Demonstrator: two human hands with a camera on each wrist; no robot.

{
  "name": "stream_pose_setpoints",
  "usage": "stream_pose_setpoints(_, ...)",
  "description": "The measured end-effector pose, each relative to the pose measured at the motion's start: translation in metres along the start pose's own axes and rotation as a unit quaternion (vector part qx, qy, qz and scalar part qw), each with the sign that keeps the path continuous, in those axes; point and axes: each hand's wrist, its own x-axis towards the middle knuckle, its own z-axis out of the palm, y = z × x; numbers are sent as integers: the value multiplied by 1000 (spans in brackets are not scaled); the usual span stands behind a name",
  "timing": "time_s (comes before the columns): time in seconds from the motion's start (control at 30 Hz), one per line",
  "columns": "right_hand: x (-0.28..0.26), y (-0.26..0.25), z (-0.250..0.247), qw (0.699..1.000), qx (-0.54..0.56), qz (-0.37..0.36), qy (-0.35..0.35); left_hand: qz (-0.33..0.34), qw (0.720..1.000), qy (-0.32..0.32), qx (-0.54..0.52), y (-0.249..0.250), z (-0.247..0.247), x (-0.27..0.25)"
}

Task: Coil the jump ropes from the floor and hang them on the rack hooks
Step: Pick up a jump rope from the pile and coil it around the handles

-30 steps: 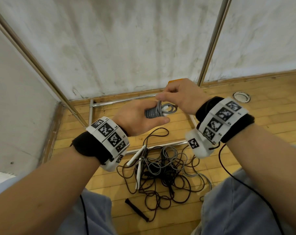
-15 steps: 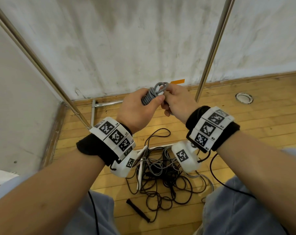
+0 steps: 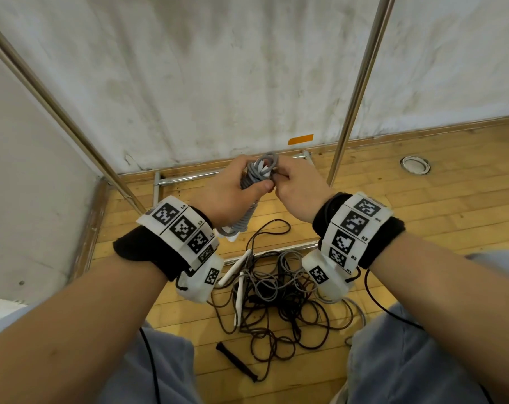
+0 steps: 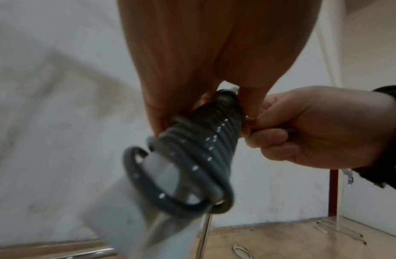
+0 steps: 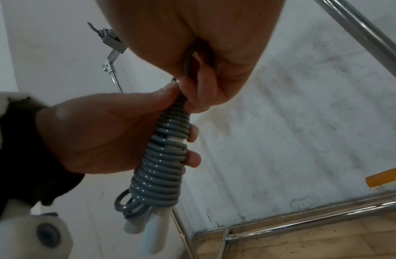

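Observation:
A grey jump rope (image 3: pixel 254 177) is wound in tight coils round its white handles (image 5: pixel 148 226). My left hand (image 3: pixel 233 191) grips this coiled bundle (image 5: pixel 163 157) upright in front of the wall. My right hand (image 3: pixel 294 182) pinches the loose grey loops (image 3: pixel 266 164) at the bundle's top end, its fingers curled on the cord (image 5: pixel 189 59). In the left wrist view the coil (image 4: pixel 203 149) runs toward the camera with the right hand (image 4: pixel 314 129) at its far end. On the floor below lies a tangle of black and grey ropes (image 3: pixel 276 301) with white handles (image 3: pixel 237 269) and a black handle (image 3: pixel 237 360).
Chrome rack posts rise at the left (image 3: pixel 58 112) and the right (image 3: pixel 358 88), with base rails (image 3: pixel 189 179) along the wooden floor (image 3: pixel 422 214). A grey hook fitting (image 5: pixel 110 38) sits high on a rack post. A round floor fitting (image 3: pixel 415 164) lies at right. My knees frame the tangle.
Both hands have risen with the coiled grey rope, away from the floor toward the wall. The right hand has shifted from over the loops to pinching them at the bundle's top.

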Motion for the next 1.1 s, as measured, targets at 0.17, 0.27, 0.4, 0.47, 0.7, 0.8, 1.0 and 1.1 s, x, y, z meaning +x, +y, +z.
stream_pose_setpoints(0.17, -3, 1, -5, 999, 15, 27, 16, 41, 998, 49, 17, -1, 0, -3)
stream_pose_setpoints(0.27, -3, 2, -8, 1000, -20, 9, 10, 46, 996, 71, -36, 2, 0, -3)
stream_pose_setpoints(0.4, -3, 2, -10, 996, -76, -47, -12, 25, 993, 63, -100, 6, 3, -4)
stream_pose_setpoints(0.47, -3, 2, -7, 991, -119, -48, -27, -15, 987, 32, -154, 8, 7, -5)
stream_pose_setpoints(0.7, -4, -5, -1, 971, -227, -28, -70, -15, 981, 72, -179, 8, 11, -7)
stream_pose_setpoints(0.8, -3, -8, -2, 961, -266, -21, -77, -1, 985, 91, -148, 10, 14, -8)
stream_pose_setpoints(1.0, -4, -6, 4, 967, -254, -18, -1, 19, 985, 137, -99, 9, 17, -8)
stream_pose_setpoints(1.1, -7, -5, 6, 980, -190, -19, 54, -3, 983, 147, -112, 12, 19, -7)
